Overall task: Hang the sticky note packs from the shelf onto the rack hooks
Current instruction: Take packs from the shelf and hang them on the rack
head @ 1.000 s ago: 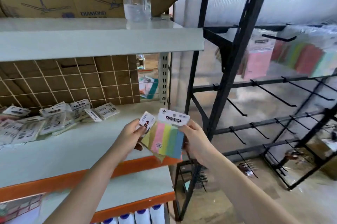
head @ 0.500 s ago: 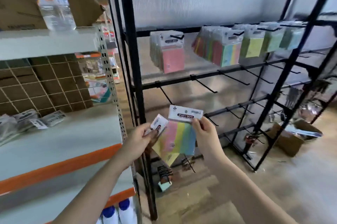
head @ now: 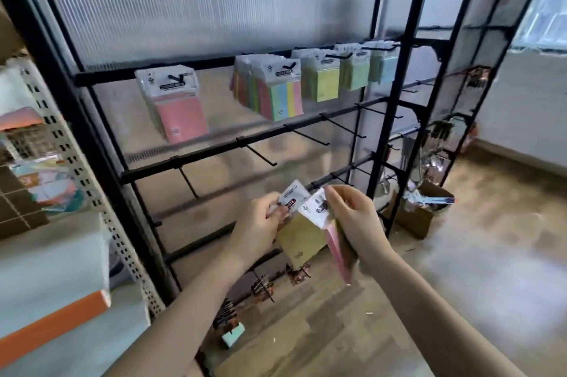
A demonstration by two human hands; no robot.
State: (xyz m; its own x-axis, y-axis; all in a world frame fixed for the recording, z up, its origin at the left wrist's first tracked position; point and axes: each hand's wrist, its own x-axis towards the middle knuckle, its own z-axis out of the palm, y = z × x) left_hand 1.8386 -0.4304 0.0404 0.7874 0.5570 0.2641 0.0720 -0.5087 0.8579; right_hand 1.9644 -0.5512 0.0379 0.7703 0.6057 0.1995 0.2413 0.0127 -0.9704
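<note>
Sticky note packs are what both hands carry, in front of the black rack [head: 395, 119] and below its filled rail. The left hand [head: 260, 224] pinches a yellow pack [head: 302, 238] by its white header card, thumb and fingertips on the card. The right hand [head: 352, 220] grips a pink-edged pack [head: 336, 249] turned edge-on, its fingers curled over the top of its header.

These look light, thin and a little floppy: a paper pad in a glossy sleeve under a stiffer card header. The sleeve probably slides between fingers, so the header is the place to hold, just beside the punched hole, leaving the hole free for the hook. A grip low on the pad would likely let the top bend away.

Counting: two packs in hand. On the rack's top rail, five bunches already hang: a pink bunch [head: 175, 106] towards the left, then a striped multicolour bunch [head: 276, 91], a yellow bunch [head: 320, 79], a green bunch [head: 356, 71] and a pale blue bunch [head: 385, 65] further right. How many packs are in each I cannot tell. On the rail below, at least five bare hooks stick out; the nearest bare hook [head: 187, 182] is just above the left hand. The shelf [head: 55, 257] stands left of the rack.
</note>
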